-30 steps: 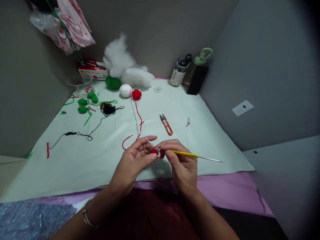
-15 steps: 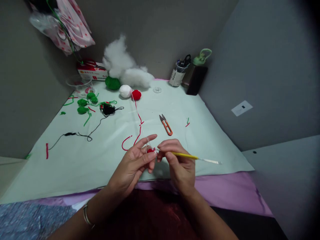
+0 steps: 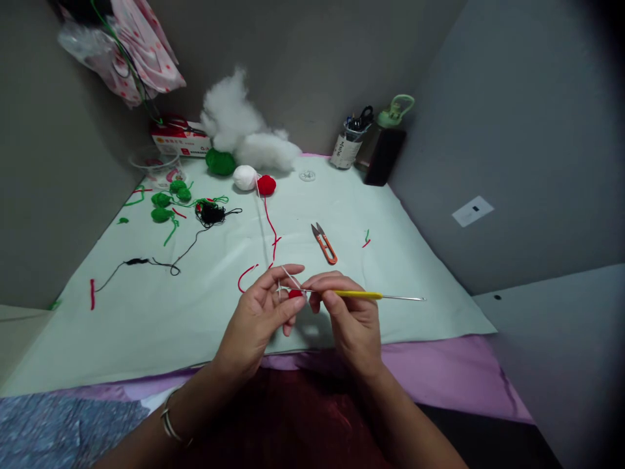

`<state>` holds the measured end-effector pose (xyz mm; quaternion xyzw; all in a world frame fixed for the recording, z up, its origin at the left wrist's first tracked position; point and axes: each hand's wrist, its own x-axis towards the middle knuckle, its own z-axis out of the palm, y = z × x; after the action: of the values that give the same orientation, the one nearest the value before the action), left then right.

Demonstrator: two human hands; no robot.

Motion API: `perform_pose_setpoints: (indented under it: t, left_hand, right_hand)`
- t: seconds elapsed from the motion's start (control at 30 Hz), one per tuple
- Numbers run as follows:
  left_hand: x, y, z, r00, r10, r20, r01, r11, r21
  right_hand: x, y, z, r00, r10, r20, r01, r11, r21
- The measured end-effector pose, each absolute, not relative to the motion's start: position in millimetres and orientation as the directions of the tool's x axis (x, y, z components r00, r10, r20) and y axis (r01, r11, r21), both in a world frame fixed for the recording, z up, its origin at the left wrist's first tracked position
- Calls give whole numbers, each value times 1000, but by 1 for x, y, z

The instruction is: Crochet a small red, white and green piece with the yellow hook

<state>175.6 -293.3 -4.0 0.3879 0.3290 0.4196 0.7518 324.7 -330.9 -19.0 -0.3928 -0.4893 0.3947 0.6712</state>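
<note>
My left hand (image 3: 261, 312) pinched a small red crochet piece (image 3: 295, 294) above the near edge of the pale mat (image 3: 146, 312); my right hand (image 3: 349, 316) gripped the yellow hook (image 3: 356, 294). Orange snips (image 3: 325, 243) lay just beyond, bare mat either side.

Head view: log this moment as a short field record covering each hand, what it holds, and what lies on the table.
left hand: left hand pinches a small red crochet piece, white yarn over its forefinger
right hand: right hand grips a yellow-handled crochet hook, tip at the red piece
table cover: pale green sheet
mid table: orange thread snips, lying apart from both hands
yarn balls: white and red side by side, green behind
far edge: white stuffing
left side: green pieces, black yarn
</note>
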Motion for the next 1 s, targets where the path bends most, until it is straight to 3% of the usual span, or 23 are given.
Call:
perform_pose_setpoints:
  t: [0.57, 0.8, 1.0]
  left_hand:
    - [175, -293, -3, 461, 873, -159, -440, 381, 813]
    - [173, -292, -1, 441, 874, -205, -416, 401, 816]
    - [172, -293, -1, 405, 896, -183, -375, 345, 860]
  right_hand:
    - [321, -329, -23, 239, 918, 318, -182, 364, -914]
    - [324, -323, -19, 237, 953, 188, -406, 273, -872]
    - [332, -329, -17, 178, 944, 278, -271, 319, -908]
